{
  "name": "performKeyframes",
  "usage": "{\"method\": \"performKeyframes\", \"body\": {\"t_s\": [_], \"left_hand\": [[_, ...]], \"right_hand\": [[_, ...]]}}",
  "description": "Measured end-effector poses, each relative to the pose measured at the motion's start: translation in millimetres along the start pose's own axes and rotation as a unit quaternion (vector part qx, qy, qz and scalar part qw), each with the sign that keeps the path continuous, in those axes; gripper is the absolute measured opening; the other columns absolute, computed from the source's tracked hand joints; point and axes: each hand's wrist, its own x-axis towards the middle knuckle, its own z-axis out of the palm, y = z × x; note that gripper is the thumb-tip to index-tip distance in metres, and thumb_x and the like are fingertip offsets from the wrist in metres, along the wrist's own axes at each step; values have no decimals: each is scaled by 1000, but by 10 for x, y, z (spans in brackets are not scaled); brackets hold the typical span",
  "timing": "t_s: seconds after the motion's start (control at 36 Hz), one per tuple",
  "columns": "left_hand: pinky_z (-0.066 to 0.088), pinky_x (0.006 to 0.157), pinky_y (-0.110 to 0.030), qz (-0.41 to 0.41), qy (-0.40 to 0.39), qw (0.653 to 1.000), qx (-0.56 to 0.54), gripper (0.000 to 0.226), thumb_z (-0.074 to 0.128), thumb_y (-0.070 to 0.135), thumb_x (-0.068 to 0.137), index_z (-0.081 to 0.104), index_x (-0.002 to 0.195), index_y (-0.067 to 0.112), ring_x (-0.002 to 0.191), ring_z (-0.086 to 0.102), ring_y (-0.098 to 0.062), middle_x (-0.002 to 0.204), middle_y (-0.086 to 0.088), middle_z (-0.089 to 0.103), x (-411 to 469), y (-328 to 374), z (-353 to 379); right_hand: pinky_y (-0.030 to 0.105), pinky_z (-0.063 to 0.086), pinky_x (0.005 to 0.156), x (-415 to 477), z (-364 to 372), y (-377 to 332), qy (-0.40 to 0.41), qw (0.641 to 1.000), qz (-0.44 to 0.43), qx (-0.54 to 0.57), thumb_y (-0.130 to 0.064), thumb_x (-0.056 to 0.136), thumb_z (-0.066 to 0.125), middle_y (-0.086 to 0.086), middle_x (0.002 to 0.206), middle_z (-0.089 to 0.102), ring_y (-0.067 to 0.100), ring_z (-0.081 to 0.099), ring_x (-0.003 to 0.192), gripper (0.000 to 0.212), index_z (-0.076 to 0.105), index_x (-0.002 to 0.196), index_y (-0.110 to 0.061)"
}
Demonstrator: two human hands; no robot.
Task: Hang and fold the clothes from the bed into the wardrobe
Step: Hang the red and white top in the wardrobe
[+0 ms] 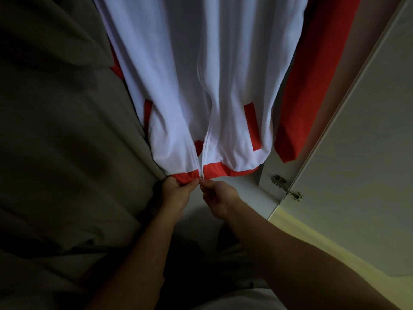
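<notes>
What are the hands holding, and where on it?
The jacket: left hand grips its red hem; right hand pinches the zip pull at the bottom.

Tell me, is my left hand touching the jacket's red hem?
Touching. The head view shows the left hand pinching the red hem just left of the zipper, its fingers curled over the fabric with no gap.

Jacket: smooth white cloth w/ slight sheen; red hem band same fabric. Zip slider: bright metal. Beige garment, left: soft matt cloth. Wardrobe door: smooth matt panel; 1 hinge: shiny metal.
</notes>
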Motion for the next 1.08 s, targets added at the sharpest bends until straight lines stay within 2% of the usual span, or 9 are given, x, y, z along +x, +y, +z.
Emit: {"method": "performKeyframes", "body": {"t_s": [0.11, 0.22, 0.31, 0.47, 0.61, 0.69, 0.83, 0.94, 1.08], "left_hand": [[50, 64, -19, 10, -15, 999, 35, 13, 84, 30, 76, 72, 77, 33, 73, 68, 8, 79, 22, 74, 26, -24, -46], [54, 74, -29, 28, -41, 995, 89, 9, 82, 44, 71, 73, 73, 44, 72, 70, 1, 76, 18, 74, 72, -62, -105], [58, 69, -30, 53, -39, 988, 140, 28, 72, 67, 57, 71, 77, 47, 66, 69, 2, 70, 20, 72, 127, -81, -139], [61, 76, -45, 45, -61, 983, 167, 42, 68, 69, 57, 74, 73, 31, 74, 71, -10, 72, 13, 73, 238, -122, -156], [57, 84, -39, 49, -82, 979, 178, 21, 75, 50, 76, 70, 85, 32, 86, 69, -11, 86, 12, 73, 301, 13, -155], [50, 76, -31, 47, -93, 978, 180, 10, 72, 39, 88, 65, 86, 32, 87, 68, -11, 84, 15, 70, 291, 77, -136], [58, 81, -39, 24, -87, 986, 142, 6, 70, 25, 92, 65, 89, 24, 79, 72, -16, 83, 3, 73, 287, 143, -148], [58, 72, -28, 34, -86, 985, 146, 9, 74, 31, 88, 66, 83, 30, 73, 71, -4, 79, 9, 73, 311, 142, -168], [60, 81, -39, 3, -94, 985, 144, 11, 75, 33, 87, 73, 84, 23, 77, 72, -10, 78, 4, 75, 304, 57, -160]], "right_hand": [[25, 51, 58, 7, -19, -4, -18, 1000, 12, 2, 5, 80, 70, 3, 71, 70, 12, 64, 61, 17, 69, 91, -7], [23, 51, 52, 17, -10, -15, -26, 999, 19, -9, 6, 80, 69, 4, 73, 70, 11, 64, 55, 26, 69, 104, -3], [23, 50, 52, 29, -30, 3, -30, 999, 23, -16, 5, 82, 68, 6, 77, 69, 11, 63, 59, 30, 69, 111, -1], [21, 47, 52, 23, -67, 5, -75, 996, 5, -39, 6, 85, 67, 6, 73, 69, 11, 60, 59, 16, 67, 99, -1], [24, 48, 51, 9, -48, -108, -71, 978, -12, -193, 0, 87, 68, 5, 68, 63, 13, 58, 56, 21, 65, 108, 0], [23, 50, 51, 1, -3, -154, -69, 971, -5, -227, -4, 89, 68, 3, 65, 68, 11, 60, 54, 16, 66, 104, -1], [22, 44, 49, 5, 61, -152, -104, 964, -1, -246, -16, 96, 63, 0, 61, 60, 9, 53, 52, 18, 70, 105, -3], [23, 39, 49, -8, 116, -196, -115, 955, 6, -274, -19, 97, 57, -2, 59, 57, 10, 45, 51, 18, 68, 101, -5], [23, 36, 48, -118, 322, -384, -98, 959, 7, -267, -19, 98, 50, 6, 68, 56, 11, 42, 49, 18, 62, 103, -8]]}}
